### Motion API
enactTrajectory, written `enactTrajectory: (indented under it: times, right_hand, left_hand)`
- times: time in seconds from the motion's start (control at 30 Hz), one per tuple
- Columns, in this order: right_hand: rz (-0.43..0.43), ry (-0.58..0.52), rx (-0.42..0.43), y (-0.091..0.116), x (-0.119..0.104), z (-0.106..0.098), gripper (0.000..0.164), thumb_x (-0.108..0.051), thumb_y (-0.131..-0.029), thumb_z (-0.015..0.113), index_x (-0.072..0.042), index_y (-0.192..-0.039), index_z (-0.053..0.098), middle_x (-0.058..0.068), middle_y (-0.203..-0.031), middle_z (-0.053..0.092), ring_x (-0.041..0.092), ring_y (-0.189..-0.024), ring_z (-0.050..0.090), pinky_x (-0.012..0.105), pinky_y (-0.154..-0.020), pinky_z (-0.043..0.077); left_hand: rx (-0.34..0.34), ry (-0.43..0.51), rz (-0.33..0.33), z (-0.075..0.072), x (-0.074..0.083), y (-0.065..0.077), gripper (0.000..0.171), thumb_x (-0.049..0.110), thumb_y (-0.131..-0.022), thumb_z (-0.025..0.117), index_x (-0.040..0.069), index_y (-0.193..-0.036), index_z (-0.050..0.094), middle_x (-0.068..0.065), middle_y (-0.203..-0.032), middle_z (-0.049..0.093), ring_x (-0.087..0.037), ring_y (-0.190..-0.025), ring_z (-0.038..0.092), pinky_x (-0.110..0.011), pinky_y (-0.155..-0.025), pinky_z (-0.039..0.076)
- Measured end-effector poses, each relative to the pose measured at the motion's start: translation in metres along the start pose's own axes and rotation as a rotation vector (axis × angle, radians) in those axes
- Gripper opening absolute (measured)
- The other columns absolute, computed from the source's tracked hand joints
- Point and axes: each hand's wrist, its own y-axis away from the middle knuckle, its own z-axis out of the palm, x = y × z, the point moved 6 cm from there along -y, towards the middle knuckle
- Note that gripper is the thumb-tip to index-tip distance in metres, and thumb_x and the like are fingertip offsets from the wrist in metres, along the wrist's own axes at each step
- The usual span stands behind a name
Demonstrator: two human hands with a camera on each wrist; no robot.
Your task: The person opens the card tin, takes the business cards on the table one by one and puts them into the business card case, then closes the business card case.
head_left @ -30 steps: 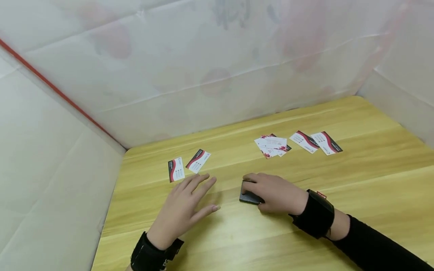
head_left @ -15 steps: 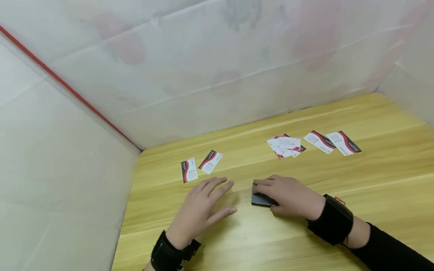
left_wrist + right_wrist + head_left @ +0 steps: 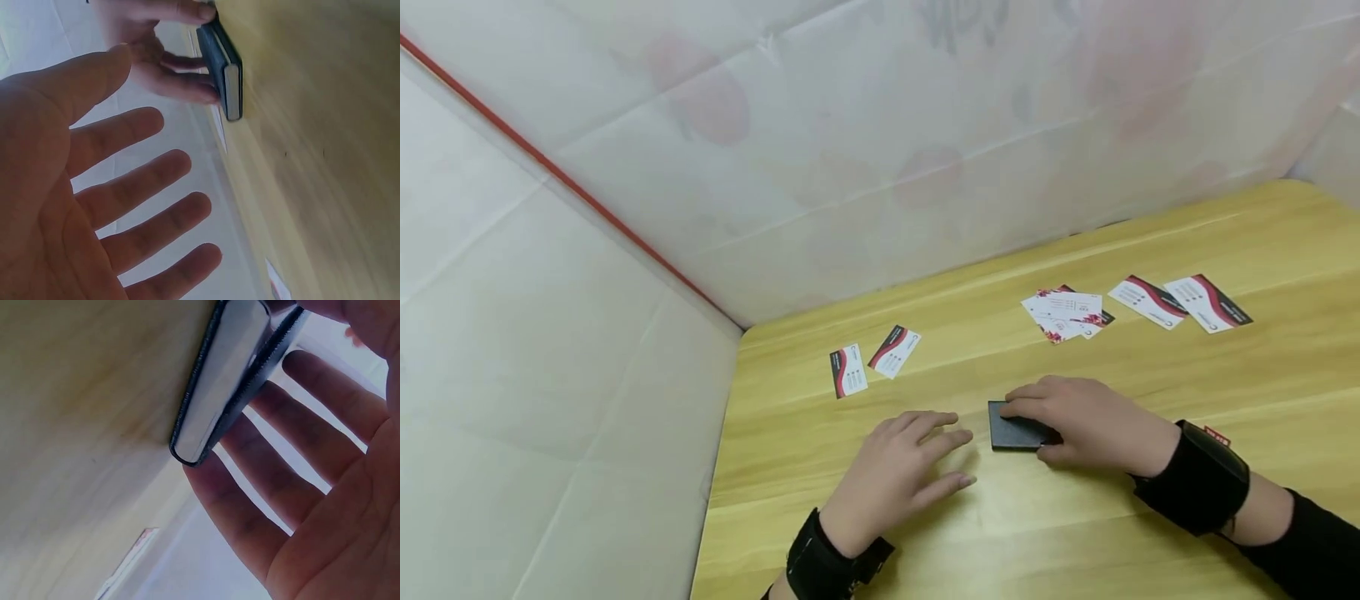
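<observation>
A small black case like a business card holder (image 3: 1013, 432) lies on the wooden table in the head view. My right hand (image 3: 1093, 423) holds it from the right, fingers over its top and thumb at its near edge. In the right wrist view, the black cover of the card holder (image 3: 194, 419) stands slightly apart from its pale inner body on the thumb side. My left hand (image 3: 898, 467) is just left of it, palm down, fingers spread and holding nothing. The left wrist view shows the left hand's fingers (image 3: 140, 187) apart from the case.
Two business cards (image 3: 850, 371) lie behind my left hand. At the back right are an overlapping pile of floral cards (image 3: 1067, 312) and two red-and-black cards (image 3: 1208, 303). Pale sheeting (image 3: 850, 167) walls the table (image 3: 1000, 533) at back and sides.
The head view has turned left, so everything shifts right in it. My left hand has come closer to the card holder. More of the holder's top shows beside my right fingers.
</observation>
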Motion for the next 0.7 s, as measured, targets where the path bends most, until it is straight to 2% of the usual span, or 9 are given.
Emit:
enactTrajectory:
  times: [0.17, 0.33, 0.5, 0.7]
  right_hand:
    - [-0.006, -0.003, -0.020, -0.002, -0.002, -0.006, 0.051, -0.025, -0.075, 0.084, -0.020, -0.123, 0.067, -0.004, -0.118, 0.068, 0.013, -0.096, 0.061, 0.038, -0.077, 0.054]
    - [0.013, 0.002, -0.013, -0.009, 0.001, -0.011, 0.061, -0.034, -0.072, 0.088, -0.019, -0.127, 0.066, -0.003, -0.114, 0.065, 0.012, -0.092, 0.058, 0.034, -0.075, 0.051]
    - [0.059, 0.003, -0.048, -0.007, 0.010, -0.014, 0.061, -0.039, -0.071, 0.089, -0.016, -0.123, 0.068, -0.005, -0.103, 0.061, 0.008, -0.082, 0.050, 0.028, -0.068, 0.045]
    - [0.053, 0.008, -0.085, 0.000, 0.008, -0.015, 0.058, -0.035, -0.070, 0.088, -0.015, -0.121, 0.069, -0.005, -0.102, 0.060, 0.010, -0.086, 0.052, 0.032, -0.072, 0.048]
  left_hand:
    - [-0.063, -0.007, 0.002, 0.006, 0.003, -0.006, 0.042, 0.054, -0.099, 0.053, 0.027, -0.128, 0.067, 0.002, -0.135, 0.062, -0.016, -0.122, 0.058, -0.038, -0.094, 0.054]
    - [-0.102, -0.027, -0.021, 0.008, -0.003, -0.014, 0.041, 0.054, -0.097, 0.057, 0.027, -0.126, 0.069, 0.001, -0.135, 0.062, -0.019, -0.121, 0.059, -0.038, -0.094, 0.054]
    - [-0.121, -0.026, -0.020, 0.013, 0.005, -0.032, 0.040, 0.053, -0.096, 0.060, 0.027, -0.125, 0.069, 0.000, -0.134, 0.062, -0.020, -0.119, 0.059, -0.039, -0.092, 0.055]
    - [-0.150, -0.015, -0.033, 0.026, 0.019, -0.053, 0.048, 0.059, -0.090, 0.064, 0.028, -0.127, 0.067, 0.002, -0.135, 0.061, -0.019, -0.118, 0.058, -0.039, -0.090, 0.054]
